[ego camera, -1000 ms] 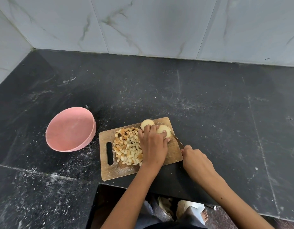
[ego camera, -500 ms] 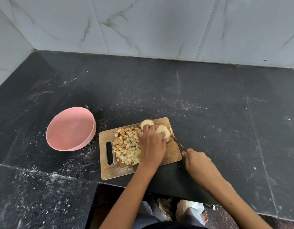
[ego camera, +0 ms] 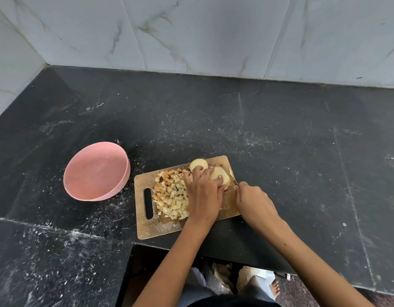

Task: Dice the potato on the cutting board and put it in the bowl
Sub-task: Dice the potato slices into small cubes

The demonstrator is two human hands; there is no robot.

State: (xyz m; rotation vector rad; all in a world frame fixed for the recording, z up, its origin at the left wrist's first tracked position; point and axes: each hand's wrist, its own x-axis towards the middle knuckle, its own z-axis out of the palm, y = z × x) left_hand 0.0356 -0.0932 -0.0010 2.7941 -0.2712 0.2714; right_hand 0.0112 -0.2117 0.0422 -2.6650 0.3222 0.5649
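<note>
Two potato [ego camera: 220, 176] chunks sit at cutting board's [ego camera: 160, 229] far edge; our left hand [ego camera: 203, 196] grips the right one, knife [ego camera: 232, 177] in clenched right hand [ego camera: 253, 201] w/ blade just right of it.

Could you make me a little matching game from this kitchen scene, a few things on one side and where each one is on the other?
Things:
1. pink bowl
2. potato cubes
3. potato piece
4. knife

Places:
A. heaped on the cutting board, next to its handle slot
B. under the fingers of the left hand
C. on the black counter, left of the board
D. gripped by the right hand, at the board's right edge

Pairs: 1-C, 2-A, 3-B, 4-D
</note>
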